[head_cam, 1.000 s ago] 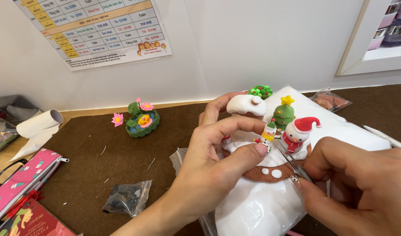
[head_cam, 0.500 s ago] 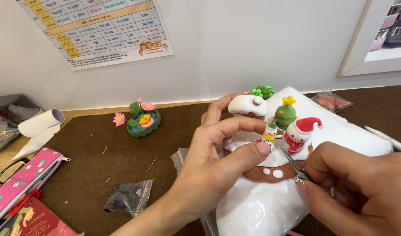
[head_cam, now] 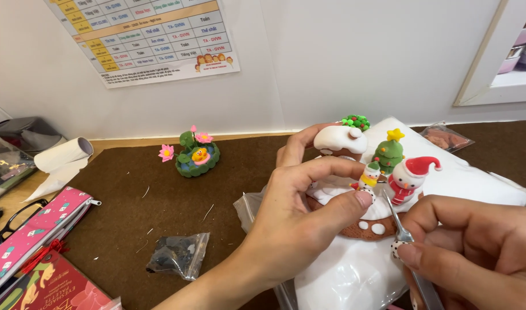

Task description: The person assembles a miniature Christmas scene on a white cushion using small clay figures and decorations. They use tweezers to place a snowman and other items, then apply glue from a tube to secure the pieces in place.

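A clear bag of dark bits lies on the brown mat; another bag sits by the wall. My left hand curls around the clay scene, thumb and forefinger closed on its rim beside the small snowman. My right hand pinches a metal tool, its tip at the base near the big snowman. A tree and white-roofed house stand behind. Left: a clay pond, paper roll, pink case, glasses. A timetable hangs on the wall.
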